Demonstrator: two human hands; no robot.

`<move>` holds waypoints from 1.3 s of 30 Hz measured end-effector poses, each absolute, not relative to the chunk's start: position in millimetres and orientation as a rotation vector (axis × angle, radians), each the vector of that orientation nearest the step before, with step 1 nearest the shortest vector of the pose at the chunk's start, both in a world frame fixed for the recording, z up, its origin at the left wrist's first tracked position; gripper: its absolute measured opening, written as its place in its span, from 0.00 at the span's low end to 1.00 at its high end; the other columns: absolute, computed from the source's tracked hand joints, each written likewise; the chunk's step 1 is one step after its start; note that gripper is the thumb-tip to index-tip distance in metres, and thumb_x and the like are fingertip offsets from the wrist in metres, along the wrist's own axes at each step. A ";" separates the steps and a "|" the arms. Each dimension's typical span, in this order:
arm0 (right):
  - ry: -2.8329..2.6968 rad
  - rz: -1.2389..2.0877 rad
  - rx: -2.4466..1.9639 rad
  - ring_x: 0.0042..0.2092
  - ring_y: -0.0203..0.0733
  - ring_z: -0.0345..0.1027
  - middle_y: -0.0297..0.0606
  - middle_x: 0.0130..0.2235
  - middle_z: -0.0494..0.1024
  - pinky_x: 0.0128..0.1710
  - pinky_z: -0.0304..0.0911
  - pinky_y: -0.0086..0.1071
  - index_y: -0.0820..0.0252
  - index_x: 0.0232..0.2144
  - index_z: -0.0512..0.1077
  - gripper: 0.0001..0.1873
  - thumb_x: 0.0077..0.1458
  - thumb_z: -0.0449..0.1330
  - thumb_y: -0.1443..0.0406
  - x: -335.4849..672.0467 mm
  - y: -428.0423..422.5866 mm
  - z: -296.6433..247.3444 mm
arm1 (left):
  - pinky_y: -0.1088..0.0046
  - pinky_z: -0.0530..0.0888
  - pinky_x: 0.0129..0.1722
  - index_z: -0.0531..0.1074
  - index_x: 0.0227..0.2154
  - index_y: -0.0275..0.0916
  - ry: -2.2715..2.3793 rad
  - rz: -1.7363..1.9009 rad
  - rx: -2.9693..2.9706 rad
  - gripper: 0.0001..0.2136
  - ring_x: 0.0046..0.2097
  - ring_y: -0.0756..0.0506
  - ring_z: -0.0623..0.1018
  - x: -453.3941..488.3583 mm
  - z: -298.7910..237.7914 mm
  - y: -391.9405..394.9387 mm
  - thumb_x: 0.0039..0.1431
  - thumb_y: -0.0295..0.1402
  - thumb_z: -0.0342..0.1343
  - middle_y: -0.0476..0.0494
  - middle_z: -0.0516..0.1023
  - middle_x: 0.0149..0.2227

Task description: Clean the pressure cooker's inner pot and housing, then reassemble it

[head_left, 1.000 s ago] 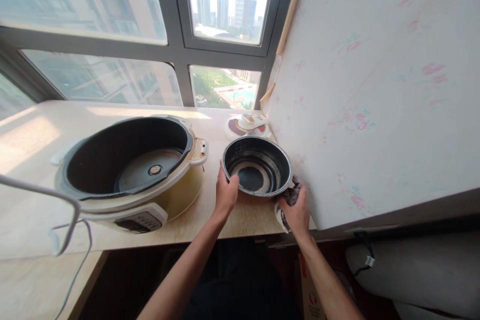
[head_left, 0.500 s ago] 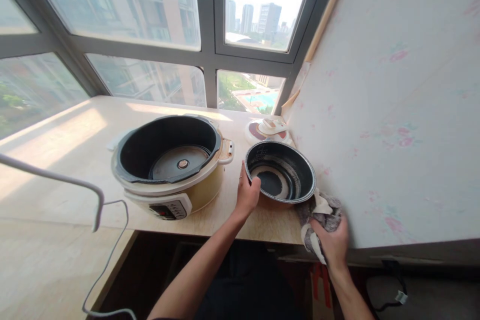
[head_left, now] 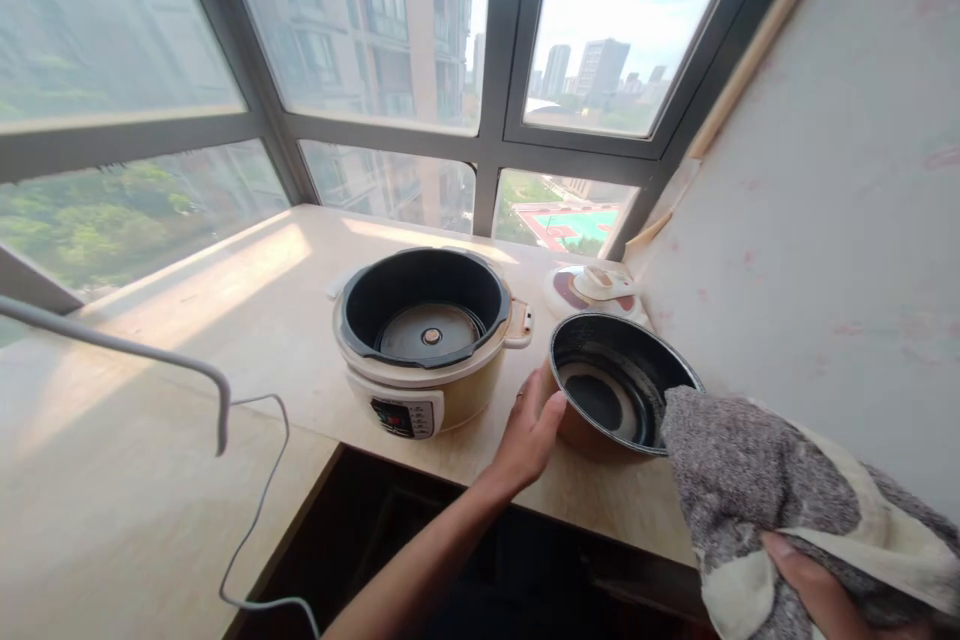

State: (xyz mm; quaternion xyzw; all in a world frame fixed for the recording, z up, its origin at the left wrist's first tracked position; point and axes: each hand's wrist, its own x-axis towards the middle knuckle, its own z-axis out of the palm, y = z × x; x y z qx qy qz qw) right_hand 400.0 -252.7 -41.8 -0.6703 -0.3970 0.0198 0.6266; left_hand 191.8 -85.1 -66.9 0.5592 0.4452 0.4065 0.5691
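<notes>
A dark-lined inner pot [head_left: 600,395] with a brown outside stands on the light counter. My left hand [head_left: 526,435] is against its left side, thumb and fingers resting on the outer wall below the rim. In my right hand [head_left: 814,585] is a bunched grey and cream cloth [head_left: 757,470]; most of the fingers are hidden by its folds. The cloth hangs in front of the pot's right rim and covers part of it; whether they touch I cannot tell. Left of the pot sits the lidless cooker body [head_left: 427,380], with a heating plate [head_left: 405,332] visible inside.
Behind the pot lies the cooker's lid [head_left: 589,288]. A grey cable [head_left: 259,510] runs along the counter [head_left: 187,380] at the left, near a thicker grey bar [head_left: 150,352]. Windows close off the back, and a papered wall [head_left: 825,270] rises on the right.
My right hand has raised the cloth from beside the pot, up and to the right, nearer the camera. My left thumb has moved off the rim to the outer wall. The view has swung left.
</notes>
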 end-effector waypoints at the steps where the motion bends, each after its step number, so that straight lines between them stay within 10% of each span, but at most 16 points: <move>1: -0.981 -0.035 -1.542 0.69 0.70 0.56 0.34 0.58 0.75 0.69 0.55 0.61 0.37 0.28 0.83 0.16 0.33 0.80 0.51 399.8 -245.5 -35.1 | 0.48 0.55 0.72 0.63 0.69 0.37 1.023 0.927 1.337 0.32 0.74 0.32 0.58 179.9 -62.4 -89.7 0.65 0.45 0.55 0.31 0.59 0.73; 10: -0.962 0.243 -1.482 0.46 0.56 0.77 0.37 0.43 0.83 0.50 0.75 0.56 0.40 0.46 0.79 0.20 0.50 0.72 0.51 339.4 -167.5 25.6 | 0.55 0.73 0.62 0.70 0.64 0.46 0.599 0.883 1.498 0.26 0.61 0.37 0.77 90.5 33.0 -130.1 0.63 0.37 0.62 0.37 0.74 0.63; 18: -1.063 0.459 -1.233 0.45 0.52 0.78 0.42 0.47 0.83 0.44 0.76 0.44 0.55 0.51 0.75 0.29 0.45 0.72 0.58 244.0 -113.2 81.6 | 0.48 0.67 0.66 0.53 0.73 0.55 0.584 1.269 1.338 0.43 0.73 0.29 0.59 62.4 62.8 -118.1 0.59 0.41 0.68 0.43 0.55 0.75; 23: -1.242 0.676 -0.931 0.38 0.44 0.77 0.36 0.42 0.81 0.38 0.75 0.37 0.54 0.49 0.71 0.25 0.49 0.70 0.63 194.3 -81.1 95.2 | 0.50 0.68 0.66 0.52 0.73 0.50 0.608 1.345 1.185 0.48 0.72 0.28 0.60 58.4 80.4 -102.2 0.53 0.41 0.71 0.37 0.61 0.72; 31: -1.940 0.600 -0.703 0.67 0.55 0.62 0.51 0.66 0.68 0.69 0.55 0.51 0.60 0.69 0.57 0.45 0.51 0.64 0.67 130.9 -28.4 104.2 | 0.62 0.76 0.59 0.77 0.54 0.36 0.680 1.657 0.662 0.27 0.56 0.35 0.81 26.4 102.2 -54.0 0.51 0.40 0.71 0.40 0.84 0.48; 39: -2.257 0.739 -0.657 0.76 0.58 0.40 0.56 0.75 0.49 0.74 0.41 0.54 0.65 0.74 0.47 0.57 0.54 0.70 0.51 152.0 7.5 102.1 | 0.65 0.82 0.39 0.77 0.36 0.34 0.930 1.596 0.542 0.15 0.38 0.38 0.85 -6.1 103.3 -1.6 0.42 0.31 0.67 0.42 0.83 0.31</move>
